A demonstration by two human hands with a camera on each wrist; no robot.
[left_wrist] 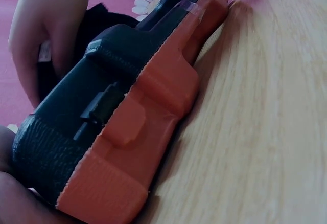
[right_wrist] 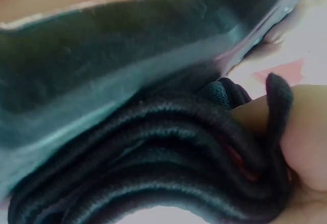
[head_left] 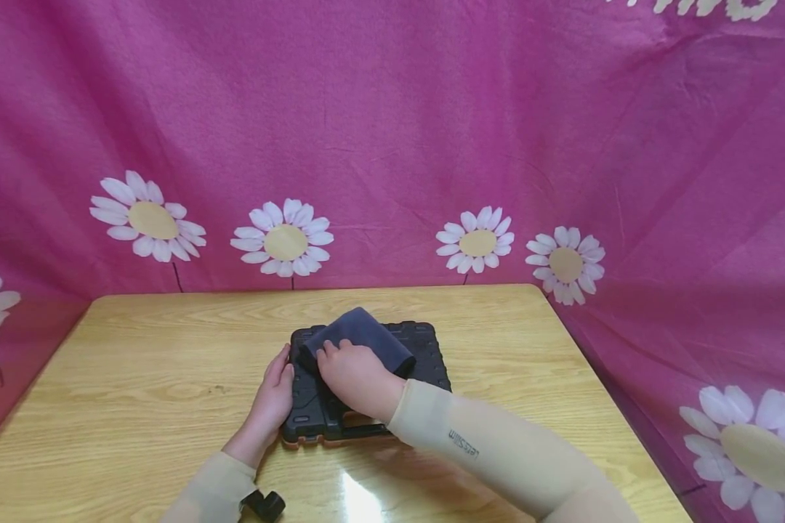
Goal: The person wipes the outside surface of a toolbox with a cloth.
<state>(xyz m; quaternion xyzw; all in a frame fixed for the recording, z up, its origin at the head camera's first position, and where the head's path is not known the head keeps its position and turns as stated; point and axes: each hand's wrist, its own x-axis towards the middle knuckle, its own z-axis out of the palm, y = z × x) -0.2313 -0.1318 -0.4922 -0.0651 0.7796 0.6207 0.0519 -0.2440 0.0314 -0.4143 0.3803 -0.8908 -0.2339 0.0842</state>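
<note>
A black and orange carrying case [head_left: 304,407] lies flat on the table, its handle side toward me. In the left wrist view, the case [left_wrist: 138,111] shows a black upper half over an orange lower half, with a latch. My left hand [head_left: 275,396] rests along the case's left side, fingers straight in the head view. On the lid, my right hand [head_left: 360,378] grips a folded dark grey cloth [head_left: 366,334], fingertips bent over its left part. The right wrist view shows the cloth's [right_wrist: 168,183] stacked folds beneath the hand; my right thumb is hidden in the head view.
The wooden table [head_left: 170,363] extends on all sides of the case. Behind it hangs a pink curtain [head_left: 366,145] with white daisies. A small black device [head_left: 264,505] is at my left wrist.
</note>
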